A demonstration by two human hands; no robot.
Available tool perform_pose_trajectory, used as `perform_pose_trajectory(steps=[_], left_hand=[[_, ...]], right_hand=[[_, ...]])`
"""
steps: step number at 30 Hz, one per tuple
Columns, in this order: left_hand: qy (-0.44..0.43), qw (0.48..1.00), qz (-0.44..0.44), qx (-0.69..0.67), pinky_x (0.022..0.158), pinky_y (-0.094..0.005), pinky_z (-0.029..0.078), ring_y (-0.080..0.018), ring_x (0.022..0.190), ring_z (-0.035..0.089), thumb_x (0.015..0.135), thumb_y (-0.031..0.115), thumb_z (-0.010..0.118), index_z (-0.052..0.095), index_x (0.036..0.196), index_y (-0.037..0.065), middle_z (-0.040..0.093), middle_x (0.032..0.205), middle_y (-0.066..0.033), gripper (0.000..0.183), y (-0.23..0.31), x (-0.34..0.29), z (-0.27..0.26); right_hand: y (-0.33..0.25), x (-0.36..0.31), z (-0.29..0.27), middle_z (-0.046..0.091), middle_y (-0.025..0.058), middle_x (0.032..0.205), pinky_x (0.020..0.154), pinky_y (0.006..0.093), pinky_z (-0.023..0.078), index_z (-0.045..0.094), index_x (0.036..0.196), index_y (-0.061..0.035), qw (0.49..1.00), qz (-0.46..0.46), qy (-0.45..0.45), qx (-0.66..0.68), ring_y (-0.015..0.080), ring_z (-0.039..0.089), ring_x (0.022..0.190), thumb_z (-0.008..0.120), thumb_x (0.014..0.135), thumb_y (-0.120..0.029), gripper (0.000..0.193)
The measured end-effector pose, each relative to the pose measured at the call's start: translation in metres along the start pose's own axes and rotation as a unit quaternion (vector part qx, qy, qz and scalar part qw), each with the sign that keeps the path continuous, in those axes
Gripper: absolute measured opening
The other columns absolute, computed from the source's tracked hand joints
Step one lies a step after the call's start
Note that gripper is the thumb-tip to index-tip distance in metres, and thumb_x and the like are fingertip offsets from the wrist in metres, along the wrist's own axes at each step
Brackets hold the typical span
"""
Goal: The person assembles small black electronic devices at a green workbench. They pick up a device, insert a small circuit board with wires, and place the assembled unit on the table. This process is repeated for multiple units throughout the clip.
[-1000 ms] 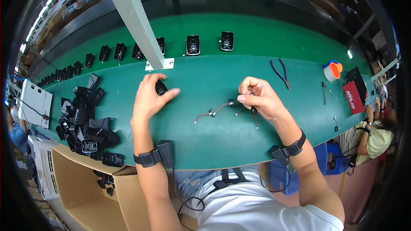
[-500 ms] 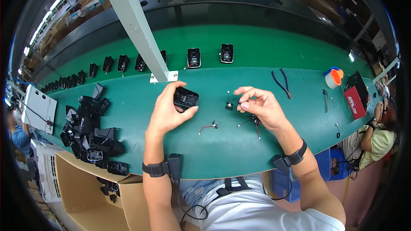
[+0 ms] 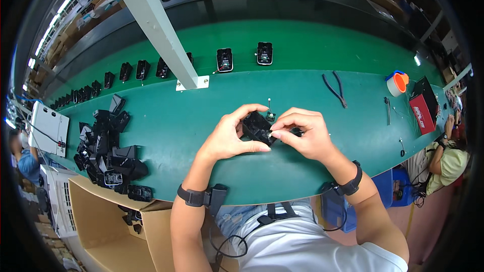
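Note:
My left hand grips a black plastic housing by its sides, tilted with its open face up. At the housing's right end, my right hand pinches a small wired part, mostly covered by the fingertips, against the edge. Just behind the housing lies a small green circuit board with a short wire. Dark small parts show partly from under my right hand. Whatever lies beneath the housing and my left hand is hidden.
Black housings are piled at the left, above an open cardboard box. A row of housings stands along the green strip behind a metal post. Pliers, a tape roll and a red box lie rightward. Another person sits far right.
My left hand has carried the housing to the right and tilted it. My right hand has brought the small wired part to the housing, so both hands now meet there.

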State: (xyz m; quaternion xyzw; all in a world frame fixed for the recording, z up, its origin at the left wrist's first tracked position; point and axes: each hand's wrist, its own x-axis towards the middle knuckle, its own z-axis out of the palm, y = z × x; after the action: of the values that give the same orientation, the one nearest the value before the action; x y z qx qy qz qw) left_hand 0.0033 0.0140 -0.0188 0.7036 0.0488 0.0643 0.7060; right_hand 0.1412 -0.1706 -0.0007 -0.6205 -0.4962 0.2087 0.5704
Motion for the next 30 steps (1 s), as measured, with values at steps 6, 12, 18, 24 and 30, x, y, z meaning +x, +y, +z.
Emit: perform_pose_trajectory(steps=[6,12,18,24,30], left_hand=[[-0.006,0.999,-0.042,0.023,0.081,-0.0240,0.051,-0.0092,0.101,0.060,0.057,0.018,0.098,0.057,0.135,0.007,0.062,0.116,0.0011,0.088,0.007,-0.001,-0.002],[-0.005,1.000,0.019,0.002,0.071,-0.0219,0.048,-0.0066,0.090,0.061,0.064,0.020,0.096,0.056,0.135,0.008,0.065,0.105,0.0017,0.083,-0.006,0.001,-0.004],[-0.015,1.000,-0.024,-0.006,0.084,-0.0284,0.057,-0.0132,0.109,0.061,0.064,0.017,0.094,0.053,0.138,0.003,0.059,0.128,-0.0049,0.086,-0.002,0.000,-0.003],[-0.001,1.000,0.016,-0.021,0.085,-0.0266,0.050,-0.0108,0.098,0.061,0.071,0.021,0.092,0.056,0.135,0.005,0.064,0.116,-0.0023,0.075,-0.004,0.001,0.000],[-0.029,0.998,0.047,0.025,0.093,-0.0294,0.048,-0.0118,0.107,0.059,0.072,0.018,0.091,0.057,0.134,0.003,0.062,0.125,-0.0041,0.073,-0.010,0.003,-0.002]], right_hand=[[-0.003,-0.001,0.004,0.071,0.0085,0.086,0.065,0.0273,0.055,0.074,0.094,-0.0013,0.995,-0.061,-0.004,-0.076,0.0151,0.068,0.072,0.078,0.082,-0.004,0.013],[-0.002,-0.003,0.005,0.066,0.0056,0.087,0.061,0.0262,0.051,0.074,0.096,-0.0021,0.998,-0.039,-0.020,-0.046,0.0133,0.062,0.070,0.077,0.083,-0.004,0.013],[0.001,-0.005,0.009,0.064,0.0053,0.092,0.060,0.0243,0.048,0.073,0.096,-0.0024,1.000,-0.017,0.015,-0.018,0.0117,0.060,0.075,0.075,0.085,-0.003,0.012],[-0.001,-0.003,0.007,0.062,0.0083,0.090,0.064,0.0327,0.052,0.069,0.092,-0.0029,0.988,-0.103,0.033,-0.110,0.0204,0.061,0.076,0.076,0.083,-0.004,0.011],[-0.005,-0.006,0.006,0.060,0.0092,0.087,0.068,0.0373,0.052,0.066,0.088,-0.0036,0.963,-0.179,0.011,-0.203,0.0274,0.061,0.078,0.076,0.080,-0.006,0.014]])
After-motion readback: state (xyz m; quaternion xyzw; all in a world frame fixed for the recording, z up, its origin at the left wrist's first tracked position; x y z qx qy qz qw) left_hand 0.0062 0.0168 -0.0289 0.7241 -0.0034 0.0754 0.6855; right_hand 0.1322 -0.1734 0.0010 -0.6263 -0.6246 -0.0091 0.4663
